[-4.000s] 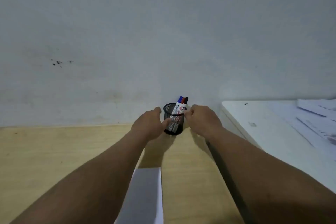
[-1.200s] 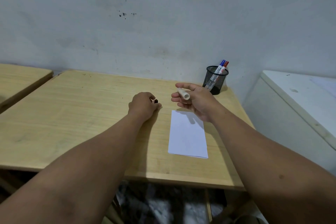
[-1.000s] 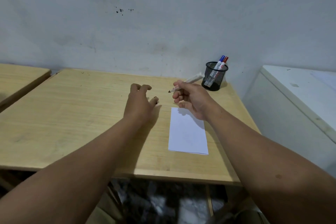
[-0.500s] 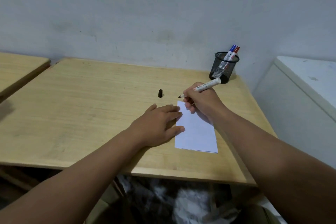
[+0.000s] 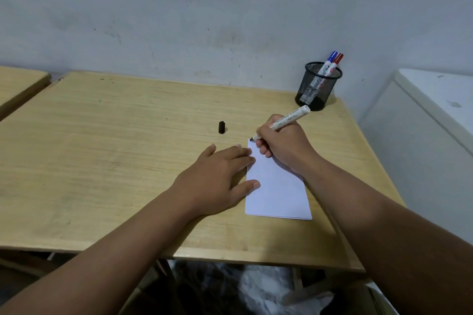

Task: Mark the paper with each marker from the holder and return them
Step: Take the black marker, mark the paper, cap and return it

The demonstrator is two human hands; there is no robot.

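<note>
The right hand (image 5: 284, 146) is closed in a writing grip on the marker (image 5: 282, 121), whose uncapped black tip sits at the far-left corner of the paper (image 5: 279, 186), touching or just off it; I cannot tell which. The left hand (image 5: 217, 179) lies open and flat on the desk (image 5: 102, 148), holding nothing, with its fingertips (image 5: 249, 158) and thumb overlapping the paper's left edge to pin it.

The step in hand looks like the first mark. To do it well, keep the left hand pressing so the sheet does not slide, start the stroke a little inside the corner so ink stays off the wood, and use light pressure, since the barrel reads "Permanent".

The marker's long axis runs from about 8 o'clock at the tip to 2 o'clock at the tail, tilted, tip down, tail up toward the holder (image 5: 317, 87). The paper's long axis runs roughly 12 to 6, at 4 o'clock from desk centre.

The cap (image 5: 222, 127) stands on the desk at 10 o'clock from the tip, apart from it. The holder sits at the desk's 1 o'clock corner; the blue marker (image 5: 330, 60) and red marker (image 5: 336, 61) lean in it, caps up toward 1 o'clock.
</note>
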